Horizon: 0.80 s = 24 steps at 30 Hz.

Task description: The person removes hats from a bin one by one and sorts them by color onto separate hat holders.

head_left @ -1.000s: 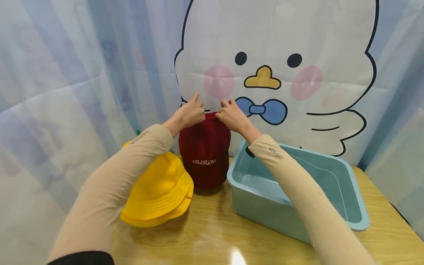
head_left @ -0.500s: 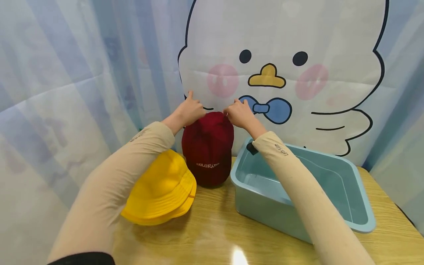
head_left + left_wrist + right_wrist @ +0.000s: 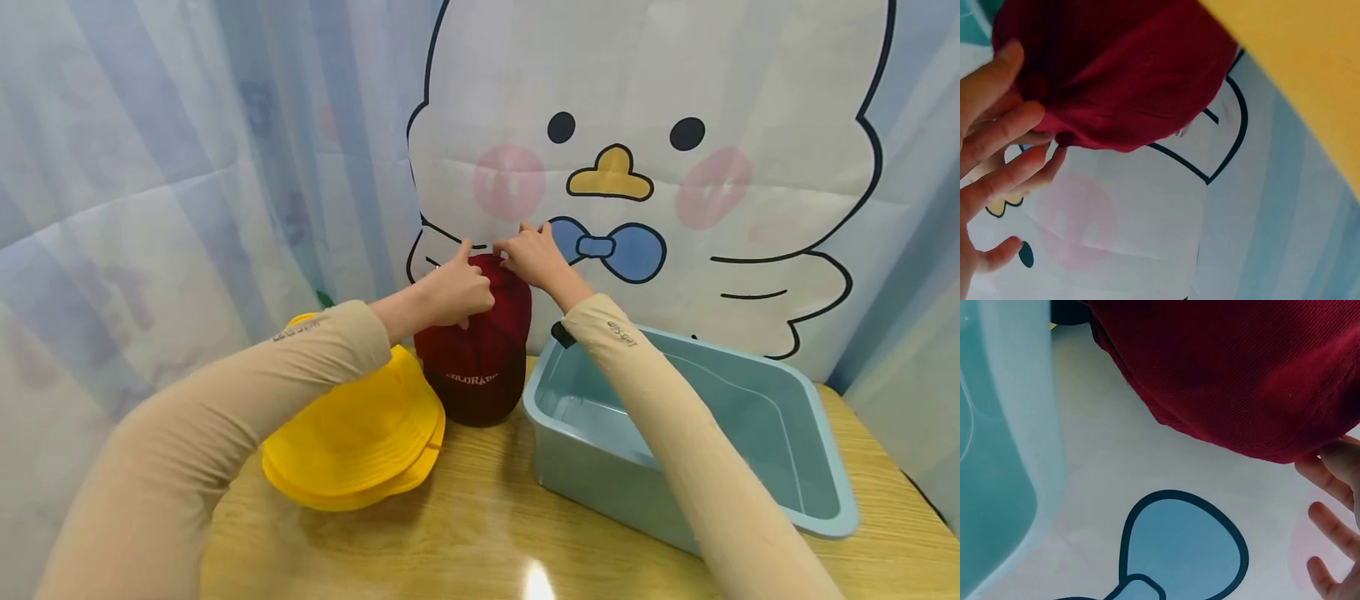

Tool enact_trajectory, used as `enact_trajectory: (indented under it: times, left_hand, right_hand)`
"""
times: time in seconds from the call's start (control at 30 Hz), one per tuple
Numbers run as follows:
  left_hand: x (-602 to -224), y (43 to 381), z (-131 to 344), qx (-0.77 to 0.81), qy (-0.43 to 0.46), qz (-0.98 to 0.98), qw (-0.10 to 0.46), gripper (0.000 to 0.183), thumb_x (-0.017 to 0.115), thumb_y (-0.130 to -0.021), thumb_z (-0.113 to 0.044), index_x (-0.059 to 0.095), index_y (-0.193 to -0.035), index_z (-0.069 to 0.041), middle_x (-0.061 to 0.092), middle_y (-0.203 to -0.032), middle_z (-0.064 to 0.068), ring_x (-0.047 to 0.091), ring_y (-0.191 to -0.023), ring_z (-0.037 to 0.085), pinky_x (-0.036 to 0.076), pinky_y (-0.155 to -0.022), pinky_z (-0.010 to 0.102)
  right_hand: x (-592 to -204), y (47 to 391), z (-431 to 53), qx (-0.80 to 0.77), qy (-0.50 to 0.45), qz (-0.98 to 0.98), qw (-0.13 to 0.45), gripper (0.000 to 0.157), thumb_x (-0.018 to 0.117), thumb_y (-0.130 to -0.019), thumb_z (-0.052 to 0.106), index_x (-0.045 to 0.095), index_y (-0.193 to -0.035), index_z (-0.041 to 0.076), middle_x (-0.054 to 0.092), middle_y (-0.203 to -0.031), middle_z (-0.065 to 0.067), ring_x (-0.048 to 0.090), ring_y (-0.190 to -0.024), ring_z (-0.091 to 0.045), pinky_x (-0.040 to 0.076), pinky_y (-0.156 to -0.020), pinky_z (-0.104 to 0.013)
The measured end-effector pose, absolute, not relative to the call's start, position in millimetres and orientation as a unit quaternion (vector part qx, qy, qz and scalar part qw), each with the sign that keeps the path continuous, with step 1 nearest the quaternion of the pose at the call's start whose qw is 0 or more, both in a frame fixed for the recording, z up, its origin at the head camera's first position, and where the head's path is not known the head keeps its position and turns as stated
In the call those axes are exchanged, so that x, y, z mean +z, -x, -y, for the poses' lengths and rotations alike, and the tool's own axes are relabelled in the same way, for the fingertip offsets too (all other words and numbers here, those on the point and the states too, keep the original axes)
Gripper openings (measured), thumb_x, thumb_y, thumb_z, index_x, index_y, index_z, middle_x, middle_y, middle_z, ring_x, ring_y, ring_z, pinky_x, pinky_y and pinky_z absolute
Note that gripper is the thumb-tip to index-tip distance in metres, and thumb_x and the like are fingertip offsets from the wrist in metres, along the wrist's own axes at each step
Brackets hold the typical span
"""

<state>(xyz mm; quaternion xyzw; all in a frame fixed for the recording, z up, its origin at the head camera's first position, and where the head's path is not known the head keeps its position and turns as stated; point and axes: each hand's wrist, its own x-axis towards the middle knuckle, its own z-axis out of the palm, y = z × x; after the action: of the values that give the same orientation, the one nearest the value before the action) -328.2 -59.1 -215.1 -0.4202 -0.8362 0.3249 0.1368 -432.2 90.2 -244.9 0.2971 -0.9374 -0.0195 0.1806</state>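
Note:
A maroon baseball cap point(image 3: 480, 354) with COLORADO lettering stands propped on the table before the curtain, brim downward. At its top my right hand point(image 3: 534, 257) pinches the fabric between thumb and finger; the other fingers spread away in the right wrist view, where the cap point(image 3: 1222, 375) fills the top. My left hand point(image 3: 459, 290) is in front of the crown, fingers extended and spread beside the cap in the left wrist view point(image 3: 991, 137). Left of the cap lies a yellow bucket hat point(image 3: 352, 442), partly hidden behind my left sleeve.
A light blue plastic bin point(image 3: 600, 487) stands right of the cap, my right forearm crossing over it. Behind everything hangs a curtain point(image 3: 637, 75) printed with a cartoon chick. The wooden table point(image 3: 450, 542) shows in front.
My left hand has moved from the upper left of the cap to the right and down, across its crown. My right hand stays at the cap's top, having shifted slightly.

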Motion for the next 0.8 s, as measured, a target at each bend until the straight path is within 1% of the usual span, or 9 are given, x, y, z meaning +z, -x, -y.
enact_trajectory:
  times: [0.03,0.13,0.2,0.27,0.37,0.53,0.6,0.7,0.8]
  left_hand:
    - [-219,328,59,0.34,0.426,0.824,0.158,0.008,0.062,-0.083,-0.021,0.069,-0.079,-0.019,0.063,-0.071,0.001,0.06,-0.079,0.024,0.028,-0.099,0.059]
    - [-229,329,58,0.38,0.433,0.783,0.234,0.029,0.051,-0.086,-0.004,0.067,-0.067,-0.019,0.06,-0.062,-0.001,0.058,-0.07,0.023,0.031,-0.098,0.056]
    - [-233,331,57,0.399,0.43,0.764,0.268,0.035,0.047,-0.087,-0.001,0.066,-0.064,-0.02,0.058,-0.059,-0.002,0.057,-0.067,0.021,0.031,-0.098,0.054]
    - [-234,333,55,0.413,0.424,0.757,0.279,0.036,0.046,-0.087,-0.002,0.066,-0.064,-0.02,0.058,-0.058,-0.003,0.056,-0.065,0.021,0.031,-0.098,0.054]
    - [-235,336,54,0.421,0.41,0.763,0.268,0.035,0.045,-0.087,-0.002,0.065,-0.065,-0.02,0.058,-0.058,-0.003,0.056,-0.064,0.02,0.031,-0.097,0.054]
    - [-230,340,57,0.388,0.391,0.802,0.232,0.037,0.043,-0.087,0.001,0.058,-0.058,-0.018,0.055,-0.057,-0.002,0.055,-0.063,0.02,0.031,-0.096,0.056]
    - [-227,342,60,0.352,0.386,0.828,0.204,0.035,0.044,-0.088,0.0,0.059,-0.062,-0.017,0.056,-0.06,0.0,0.057,-0.066,0.022,0.029,-0.097,0.058]
    - [-222,347,66,0.302,0.368,0.866,0.154,0.027,0.046,-0.088,-0.001,0.062,-0.071,-0.014,0.06,-0.068,0.004,0.06,-0.073,0.026,0.026,-0.098,0.061]
    - [-215,352,74,0.286,0.329,0.891,0.126,0.022,0.047,-0.087,0.0,0.063,-0.077,-0.012,0.062,-0.073,0.006,0.061,-0.074,0.027,0.024,-0.098,0.063]
  right_hand:
    - [-245,432,-89,-0.022,-0.298,0.935,0.189,0.016,0.058,-0.086,0.019,0.066,-0.1,0.018,0.068,-0.083,-0.007,0.046,-0.091,-0.027,0.033,-0.081,-0.05]
    - [-244,434,-86,-0.033,-0.296,0.931,0.21,0.013,0.058,-0.086,0.018,0.067,-0.095,0.016,0.068,-0.08,-0.008,0.047,-0.092,-0.028,0.032,-0.082,-0.051]
    - [-243,436,-85,-0.043,-0.288,0.931,0.221,0.013,0.057,-0.086,0.019,0.068,-0.093,0.016,0.068,-0.08,-0.009,0.047,-0.092,-0.028,0.032,-0.082,-0.051]
    - [-243,438,-84,-0.05,-0.277,0.932,0.227,0.014,0.056,-0.087,0.02,0.068,-0.093,0.016,0.068,-0.081,-0.009,0.047,-0.094,-0.028,0.032,-0.082,-0.051]
    - [-244,442,-85,-0.046,-0.255,0.939,0.225,0.016,0.054,-0.088,0.02,0.067,-0.095,0.017,0.068,-0.086,-0.009,0.046,-0.098,-0.029,0.03,-0.085,-0.054]
    - [-251,448,-85,-0.039,-0.216,0.953,0.209,0.019,0.05,-0.09,0.019,0.065,-0.103,0.019,0.067,-0.098,-0.011,0.045,-0.101,-0.031,0.027,-0.089,-0.058]
    - [-254,448,-85,-0.039,-0.208,0.956,0.202,0.021,0.048,-0.091,0.019,0.063,-0.106,0.019,0.066,-0.102,-0.011,0.045,-0.101,-0.032,0.026,-0.09,-0.06]
    - [-257,447,-85,-0.029,-0.208,0.96,0.186,0.021,0.047,-0.092,0.018,0.061,-0.107,0.017,0.065,-0.105,-0.011,0.046,-0.102,-0.032,0.025,-0.09,-0.061]
    - [-254,442,-89,-0.017,-0.216,0.961,0.17,0.022,0.048,-0.091,0.018,0.058,-0.11,0.015,0.064,-0.105,-0.012,0.046,-0.101,-0.031,0.027,-0.088,-0.058]
